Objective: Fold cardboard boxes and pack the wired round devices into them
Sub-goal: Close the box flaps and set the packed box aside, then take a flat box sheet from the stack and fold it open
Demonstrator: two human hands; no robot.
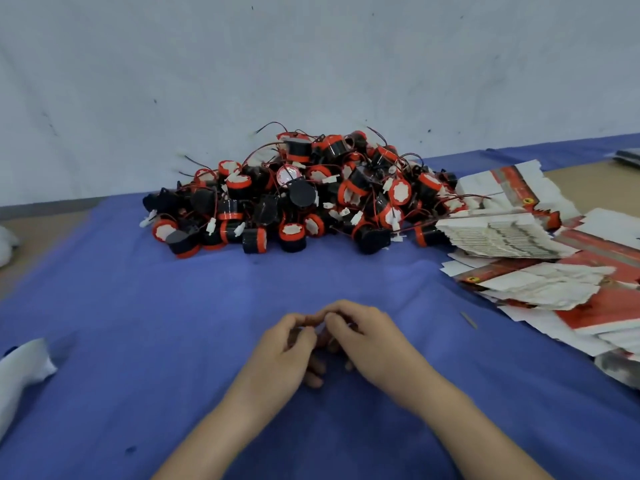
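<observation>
Two hands meet low in the middle of the worktop (166,306), which is covered in blue cloth. The left hand (282,353) and the right hand (369,341) lie knuckles up. Their fingers (341,308) are curled narrowly inward, with the tips touching one another. I cannot tell whether anything small is pinched between them, since the backs of the hands hide the gap.

The round devices (311,192) lie in one heap well apart from the fingers, straight ahead of them at the far side of the cloth, against the grey wall (311,64). The heap's long axis runs left to right along the wall. Its pieces are black drums with red bands, and they point every way. Some stand with a white, red-rimmed face up, some lie on their sides, and one near the middle turns a flat black face toward the camera. Thin red and black wires with white plugs loop out of the heap.

The flat cardboard boxes (540,258), printed red and white, lie fanned in loose stacks to the right of the heap, ahead and to the right of the right hand and apart from it. Their ragged tab edges face left, and the far stack meets the heap's right end. A white cloth-like thing (20,368) lies at the left edge.
</observation>
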